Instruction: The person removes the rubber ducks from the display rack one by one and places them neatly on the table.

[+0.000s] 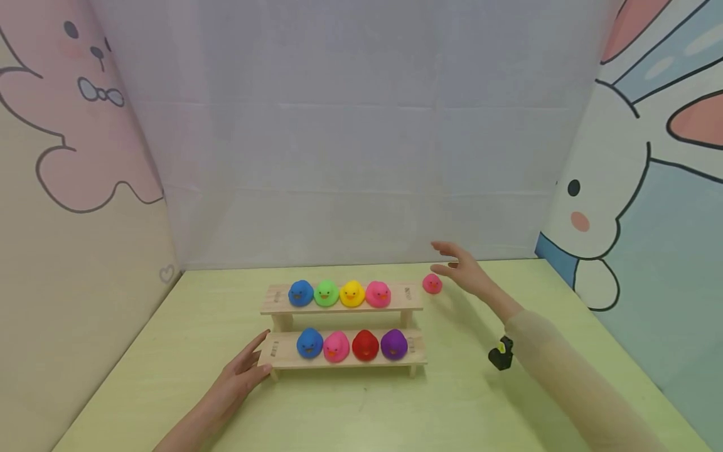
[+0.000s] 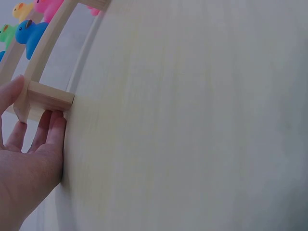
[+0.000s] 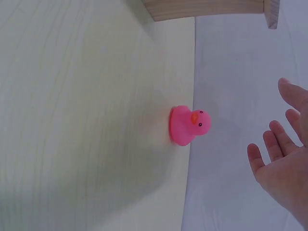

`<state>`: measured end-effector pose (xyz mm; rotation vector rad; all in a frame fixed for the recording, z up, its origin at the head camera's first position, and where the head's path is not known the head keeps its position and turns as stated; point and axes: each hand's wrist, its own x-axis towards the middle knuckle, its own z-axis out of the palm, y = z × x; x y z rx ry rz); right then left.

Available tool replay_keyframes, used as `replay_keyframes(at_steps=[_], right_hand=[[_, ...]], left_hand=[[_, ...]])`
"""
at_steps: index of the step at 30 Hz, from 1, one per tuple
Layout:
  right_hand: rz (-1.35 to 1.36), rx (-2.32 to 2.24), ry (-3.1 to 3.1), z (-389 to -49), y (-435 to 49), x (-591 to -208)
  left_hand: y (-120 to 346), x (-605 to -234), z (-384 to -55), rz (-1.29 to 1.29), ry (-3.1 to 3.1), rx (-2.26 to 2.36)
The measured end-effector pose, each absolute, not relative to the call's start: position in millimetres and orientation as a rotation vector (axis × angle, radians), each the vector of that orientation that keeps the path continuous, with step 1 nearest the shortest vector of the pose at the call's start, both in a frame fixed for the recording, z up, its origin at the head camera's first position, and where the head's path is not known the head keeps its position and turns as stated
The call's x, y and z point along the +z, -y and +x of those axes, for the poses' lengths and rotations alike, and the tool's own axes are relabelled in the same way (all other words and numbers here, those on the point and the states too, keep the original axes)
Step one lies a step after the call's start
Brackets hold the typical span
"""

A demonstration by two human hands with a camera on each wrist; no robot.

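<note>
My left hand [image 1: 240, 376] holds the left end of a two-tier wooden stand [image 1: 284, 359]. In the left wrist view, the thumb lies against the board's edge and the other fingers reach behind it near the leg. Rubber ducks line both tiers: blue, green, yellow and pink above; blue, pink, red [image 1: 365, 346] and purple [image 1: 394, 344] below. Off the stand's upper right end, a loose pink rubber duck [image 1: 432, 284] sits upright on the table. Above and to the right of that duck hovers my right hand [image 1: 464, 271], its fingers spread and apart from it, as the right wrist view also shows.
A pale wood-grain table [image 1: 452, 402] carries everything. Behind it hangs a white cloth [image 1: 361, 157]. Side panels with a pink cartoon animal [image 1: 90, 144] and a white rabbit [image 1: 599, 182] flank the table. A small black object [image 1: 500, 355] shows beside the right sleeve.
</note>
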<state>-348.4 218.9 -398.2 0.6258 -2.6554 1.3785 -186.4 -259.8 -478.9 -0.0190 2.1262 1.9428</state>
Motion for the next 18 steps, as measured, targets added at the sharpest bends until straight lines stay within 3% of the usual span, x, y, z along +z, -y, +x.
replay_keyframes(at_steps=[18], right_hand=[[0.821, 1.473, 2.391, -302, -160, -366]], left_hand=[[261, -478, -186, -0.001, -2.129, 1.940]])
